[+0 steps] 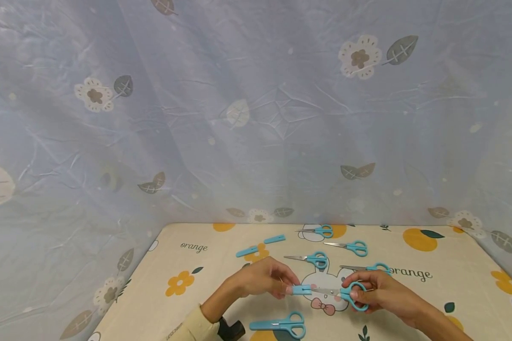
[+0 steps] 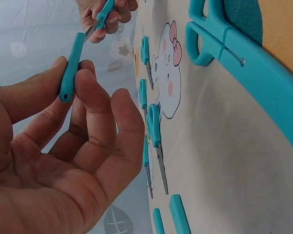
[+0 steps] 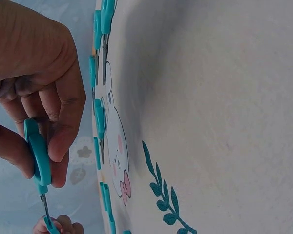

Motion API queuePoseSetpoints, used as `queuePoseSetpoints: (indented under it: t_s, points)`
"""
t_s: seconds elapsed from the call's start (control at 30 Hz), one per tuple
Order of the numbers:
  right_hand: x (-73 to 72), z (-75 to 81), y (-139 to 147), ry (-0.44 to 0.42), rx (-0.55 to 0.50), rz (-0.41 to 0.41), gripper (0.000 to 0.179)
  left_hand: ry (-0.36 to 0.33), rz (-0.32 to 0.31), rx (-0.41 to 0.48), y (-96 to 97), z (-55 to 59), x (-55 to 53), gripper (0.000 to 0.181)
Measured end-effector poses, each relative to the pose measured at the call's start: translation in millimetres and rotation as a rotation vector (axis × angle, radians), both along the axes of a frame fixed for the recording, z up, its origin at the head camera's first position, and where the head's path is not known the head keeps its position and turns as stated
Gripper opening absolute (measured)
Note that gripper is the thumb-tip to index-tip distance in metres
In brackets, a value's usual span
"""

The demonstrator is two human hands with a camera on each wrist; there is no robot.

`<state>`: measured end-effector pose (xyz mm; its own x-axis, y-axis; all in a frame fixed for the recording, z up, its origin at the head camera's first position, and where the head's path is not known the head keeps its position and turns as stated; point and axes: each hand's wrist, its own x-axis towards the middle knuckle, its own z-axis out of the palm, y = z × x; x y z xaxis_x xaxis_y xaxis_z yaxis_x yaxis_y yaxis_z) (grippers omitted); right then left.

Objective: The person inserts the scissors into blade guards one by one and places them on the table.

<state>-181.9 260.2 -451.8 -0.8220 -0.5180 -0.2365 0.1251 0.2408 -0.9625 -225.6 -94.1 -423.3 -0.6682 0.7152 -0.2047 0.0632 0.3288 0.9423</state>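
Note:
Between thumb and fingertips, my left hand [image 1: 262,279] pinches a light-blue scissors cover [image 2: 72,68] by its closed end. My right hand [image 1: 384,293] grips a pair of scissors [image 3: 39,156] by the blue handles. Its metal blades point left toward the cover, and in the head view the tips are at the cover's mouth. Both are held above the table, over the printed rabbit. Nearer the front edge lies a pair of scissors with a blue cover on its blades [image 1: 277,325].
Several uncovered scissors lie farther back, such as one pair [image 1: 317,259] in the middle and another [image 1: 379,268] behind my right hand. Two loose covers, one nearer [image 1: 247,251] and one farther [image 1: 275,239], lie back left. A patterned curtain [image 1: 256,118] hangs behind the table.

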Motion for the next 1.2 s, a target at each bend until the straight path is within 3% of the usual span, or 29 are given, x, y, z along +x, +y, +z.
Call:
queuePoseSetpoints:
  t_s: [0.43,1.2]
  points:
    - [2.4,-1.7,-6,0.072,0.091,-0.034,0.047,-0.021,-0.023,0.000,3.3,-1.4,1.5,0.019]
    - [0.7,-13.0,-20,0.085,0.043,-0.002,0.041,-0.019,-0.029,0.021,8.7,-10.2,5.0,0.018]
